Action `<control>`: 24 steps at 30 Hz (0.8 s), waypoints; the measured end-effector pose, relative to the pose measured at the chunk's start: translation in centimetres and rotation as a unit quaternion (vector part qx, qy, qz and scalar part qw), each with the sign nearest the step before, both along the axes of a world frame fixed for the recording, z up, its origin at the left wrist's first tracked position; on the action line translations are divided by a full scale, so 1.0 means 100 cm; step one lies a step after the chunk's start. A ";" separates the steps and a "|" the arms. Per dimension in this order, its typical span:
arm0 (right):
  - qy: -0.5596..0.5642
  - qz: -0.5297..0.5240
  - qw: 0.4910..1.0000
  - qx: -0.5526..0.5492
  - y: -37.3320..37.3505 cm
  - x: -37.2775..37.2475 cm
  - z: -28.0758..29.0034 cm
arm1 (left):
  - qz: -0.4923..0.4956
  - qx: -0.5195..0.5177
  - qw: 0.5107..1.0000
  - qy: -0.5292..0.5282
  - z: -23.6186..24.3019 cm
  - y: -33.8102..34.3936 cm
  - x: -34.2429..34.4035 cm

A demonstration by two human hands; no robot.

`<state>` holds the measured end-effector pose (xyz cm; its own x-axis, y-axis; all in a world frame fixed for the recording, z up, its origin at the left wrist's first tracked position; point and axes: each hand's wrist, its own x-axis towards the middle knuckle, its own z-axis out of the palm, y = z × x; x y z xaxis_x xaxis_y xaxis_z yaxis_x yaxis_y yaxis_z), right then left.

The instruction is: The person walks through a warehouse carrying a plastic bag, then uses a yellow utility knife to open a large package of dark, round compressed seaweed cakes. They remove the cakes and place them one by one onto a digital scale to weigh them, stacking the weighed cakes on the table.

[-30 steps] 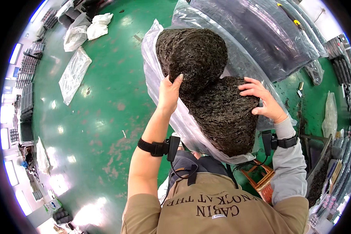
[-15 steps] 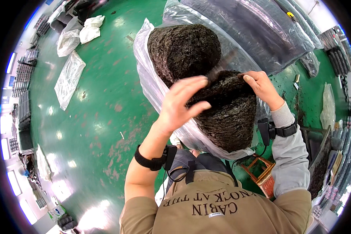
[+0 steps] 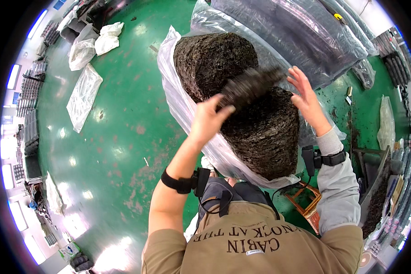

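A clear plastic bag (image 3: 171, 68) holds two stacks of dark, crinkled sheets that look like dried seaweed, a far stack (image 3: 210, 59) and a near stack (image 3: 260, 141). My left hand (image 3: 205, 118) is closed on the left end of a loose dark bundle (image 3: 249, 86), blurred by motion and tilted up above the near stack. My right hand (image 3: 308, 100) is open at the right side of that stack, fingers raised and apart, just beside the bundle's right end.
Long plastic-wrapped bundles (image 3: 297, 36) lie beyond the bag, with a yellow-handled tool (image 3: 338, 18). Plastic sheets (image 3: 84, 98) lie on the green floor to the left. A wooden stool (image 3: 308, 203) is by my right leg, beside a metal-framed bin (image 3: 370, 182).
A layer from the near stack has risen and tilted up. My left hand has closed on its left end, while my right hand has let go of its edge and spread its fingers.
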<state>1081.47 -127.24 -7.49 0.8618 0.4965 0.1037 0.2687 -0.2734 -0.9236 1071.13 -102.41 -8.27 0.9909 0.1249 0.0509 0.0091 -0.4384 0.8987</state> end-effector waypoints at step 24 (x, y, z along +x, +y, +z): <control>-0.204 0.313 0.851 -0.369 -0.012 -0.033 0.050 | -0.229 0.666 0.699 -0.120 -0.114 0.031 0.010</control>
